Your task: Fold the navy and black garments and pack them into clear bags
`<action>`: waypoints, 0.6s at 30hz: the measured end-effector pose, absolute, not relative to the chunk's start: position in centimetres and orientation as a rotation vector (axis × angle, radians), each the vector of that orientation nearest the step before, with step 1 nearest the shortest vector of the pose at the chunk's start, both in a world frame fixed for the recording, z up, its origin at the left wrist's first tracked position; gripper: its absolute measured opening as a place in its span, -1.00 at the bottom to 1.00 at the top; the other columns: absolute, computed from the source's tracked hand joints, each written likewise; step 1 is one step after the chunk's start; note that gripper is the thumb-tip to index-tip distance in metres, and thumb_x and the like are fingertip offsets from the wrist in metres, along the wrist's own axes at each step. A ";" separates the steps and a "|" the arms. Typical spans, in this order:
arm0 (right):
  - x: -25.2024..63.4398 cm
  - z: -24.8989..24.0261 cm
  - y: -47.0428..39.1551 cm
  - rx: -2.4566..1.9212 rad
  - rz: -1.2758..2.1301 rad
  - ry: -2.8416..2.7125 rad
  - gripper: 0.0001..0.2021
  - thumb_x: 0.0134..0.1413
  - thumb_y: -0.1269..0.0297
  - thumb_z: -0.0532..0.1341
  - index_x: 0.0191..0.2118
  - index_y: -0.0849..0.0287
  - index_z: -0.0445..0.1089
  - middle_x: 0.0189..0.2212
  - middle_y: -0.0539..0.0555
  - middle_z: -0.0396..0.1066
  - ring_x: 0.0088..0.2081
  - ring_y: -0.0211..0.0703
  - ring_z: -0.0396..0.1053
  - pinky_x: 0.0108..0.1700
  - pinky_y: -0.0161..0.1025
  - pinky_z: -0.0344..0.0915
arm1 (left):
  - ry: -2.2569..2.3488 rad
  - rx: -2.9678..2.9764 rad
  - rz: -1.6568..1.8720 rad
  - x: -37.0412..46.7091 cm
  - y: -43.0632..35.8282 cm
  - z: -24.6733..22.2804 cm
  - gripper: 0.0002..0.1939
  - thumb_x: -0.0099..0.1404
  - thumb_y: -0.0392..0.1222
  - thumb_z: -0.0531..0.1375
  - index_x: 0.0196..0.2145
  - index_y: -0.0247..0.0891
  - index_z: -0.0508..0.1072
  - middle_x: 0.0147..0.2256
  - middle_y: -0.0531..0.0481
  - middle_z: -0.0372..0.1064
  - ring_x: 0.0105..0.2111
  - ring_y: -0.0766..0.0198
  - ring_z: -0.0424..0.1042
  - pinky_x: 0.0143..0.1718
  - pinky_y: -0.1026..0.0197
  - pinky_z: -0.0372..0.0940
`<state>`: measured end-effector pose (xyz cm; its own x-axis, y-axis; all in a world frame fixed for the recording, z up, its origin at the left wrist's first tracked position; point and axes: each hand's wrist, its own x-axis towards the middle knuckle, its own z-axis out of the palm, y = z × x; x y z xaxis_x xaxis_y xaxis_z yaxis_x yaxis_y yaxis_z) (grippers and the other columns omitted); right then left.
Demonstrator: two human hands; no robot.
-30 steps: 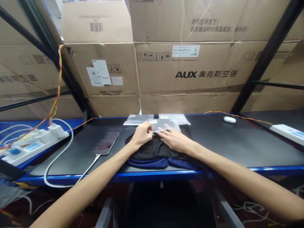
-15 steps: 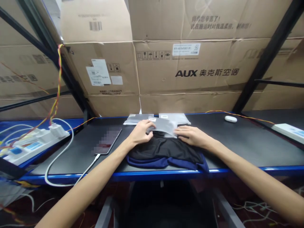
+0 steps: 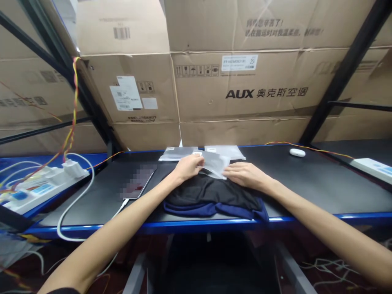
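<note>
A translucent plastic bag [image 3: 214, 163] with a small white label at its top edge is held between my two hands. My left hand [image 3: 189, 167] is closed on the bag's left side, fingers curled over it. At the bag's lower right corner my right hand [image 3: 245, 174] pinches it, fingers pressed together. Just under the bag lies a crumpled black cloth garment [image 3: 211, 191] with a dark blue border along its front. Behind it are two more flat plastic bags, one at the left [image 3: 177, 153] and one at the right [image 3: 228, 152].
A phone [image 3: 139, 183] on a white charging cable [image 3: 61, 212] lies to the left. Farther left is a crowded power strip [image 3: 45, 190]. To the right are a small white case [image 3: 297, 152] and another white strip [image 3: 375, 169]. Cardboard [image 3: 214, 110] stands behind the table [image 3: 321, 192].
My left hand has moved slightly right, and its fingers have closed on the bag. The bag's right corner has dipped a little, with my right hand's fingers drawn tighter on it.
</note>
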<state>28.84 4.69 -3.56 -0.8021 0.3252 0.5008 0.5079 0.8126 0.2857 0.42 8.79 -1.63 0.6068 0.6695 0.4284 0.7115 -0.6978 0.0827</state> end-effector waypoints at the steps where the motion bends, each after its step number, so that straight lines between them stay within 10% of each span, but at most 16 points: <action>1: 28.8 -3.6 4.7 -0.608 -0.571 -2.569 -0.73 0.34 0.34 0.09 -0.04 0.08 0.52 -0.11 0.05 0.58 -0.06 -0.09 0.52 0.03 -0.16 0.43 | -1.184 -2.720 -0.670 0.8 9.0 -1.6 -0.87 0.22 -0.39 0.17 -0.30 -0.23 0.44 -0.28 -0.01 0.45 -0.29 0.19 0.42 -0.31 0.23 0.27; 11: 28.7 -4.0 4.6 -0.545 -0.599 -2.456 -0.75 0.32 0.36 0.09 -0.18 0.14 0.55 -0.25 0.04 0.62 -0.22 -0.12 0.58 -0.13 -0.25 0.49 | -0.782 -3.028 -0.736 2.0 9.9 -1.7 -0.76 0.16 -0.39 0.21 -0.20 -0.22 0.49 -0.19 -0.03 0.44 -0.13 0.19 0.41 -0.04 0.19 0.31; 18: 28.9 -4.3 4.6 -0.608 -0.470 -2.459 -0.77 0.31 0.34 0.12 -0.16 0.12 0.56 -0.23 0.03 0.62 -0.23 -0.14 0.58 -0.18 -0.30 0.47 | -0.974 -2.910 -0.739 3.0 10.2 -2.4 -0.88 0.18 -0.41 0.21 -0.32 -0.25 0.46 -0.32 0.00 0.42 -0.30 0.24 0.41 -0.26 0.24 0.30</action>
